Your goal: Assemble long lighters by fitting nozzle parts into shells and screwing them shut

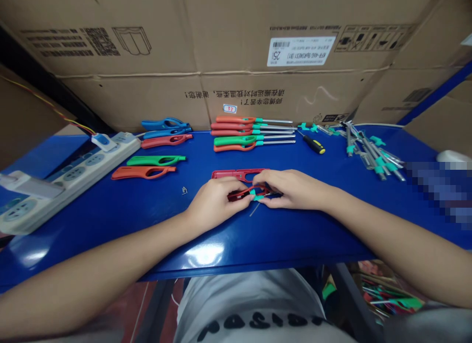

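My left hand is closed around the handle end of an open red lighter casing half, held low over the blue table. From the other side my right hand pinches the front of that casing. A teal trigger piece shows between my fingertips, at the casing's finger loop. Just behind my hands lies another red casing half. A thin clear strip sticks out below the trigger piece. What the right fingertips cover is partly hidden.
Handle shells lie at left, near a white power strip. Finished-looking lighters with metal tubes are stacked at the back. A screwdriver and a pile of metal tubes lie right. Cardboard walls the back.
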Motion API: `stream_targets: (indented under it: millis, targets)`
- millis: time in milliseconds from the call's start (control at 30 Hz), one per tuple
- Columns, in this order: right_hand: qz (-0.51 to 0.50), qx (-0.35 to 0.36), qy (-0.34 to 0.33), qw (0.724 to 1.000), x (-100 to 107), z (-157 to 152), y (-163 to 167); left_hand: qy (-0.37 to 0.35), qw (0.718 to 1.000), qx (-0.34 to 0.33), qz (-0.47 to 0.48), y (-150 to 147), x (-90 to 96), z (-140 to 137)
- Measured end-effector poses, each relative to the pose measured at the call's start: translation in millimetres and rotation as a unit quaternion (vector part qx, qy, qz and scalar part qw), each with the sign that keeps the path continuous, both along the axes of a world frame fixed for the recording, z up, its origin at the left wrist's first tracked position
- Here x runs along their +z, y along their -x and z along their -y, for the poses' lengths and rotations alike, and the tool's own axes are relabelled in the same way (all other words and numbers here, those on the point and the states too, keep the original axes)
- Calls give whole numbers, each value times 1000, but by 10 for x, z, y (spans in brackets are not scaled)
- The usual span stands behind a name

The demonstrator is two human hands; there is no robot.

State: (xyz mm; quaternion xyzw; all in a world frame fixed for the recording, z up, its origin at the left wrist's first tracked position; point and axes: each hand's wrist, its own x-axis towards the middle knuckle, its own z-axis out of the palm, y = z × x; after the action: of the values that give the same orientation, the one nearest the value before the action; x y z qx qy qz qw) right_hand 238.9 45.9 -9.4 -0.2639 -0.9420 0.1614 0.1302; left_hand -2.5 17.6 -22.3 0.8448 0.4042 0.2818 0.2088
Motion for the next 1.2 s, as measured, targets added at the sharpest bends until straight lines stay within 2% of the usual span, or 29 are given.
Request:
stream_targets:
  millis: [200, 433, 667, 733, 933, 1200]
  targets:
    - [-8, 28, -40, 999, -1, -2, -12, 8, 1000, 4, 21, -4, -1, -14]
    - [21, 43, -145, 988, -46, -12, -12, 11, 999, 13, 32, -12, -7, -23]
    - [51, 51, -205, 976, -54, 10, -10, 25, 999, 5, 37, -5, -17, -24]
    - [55, 48, -202, 977, -50, 22, -3, 35, 999, 2, 41, -3, -22, -30]
    - [32, 31, -124, 991, -48, 13, 8, 47, 998, 12, 36, 9, -19, -22]
    - [20, 21, -109, 994, -37, -11, -22, -59, 997, 1, -54, 58, 118, 44]
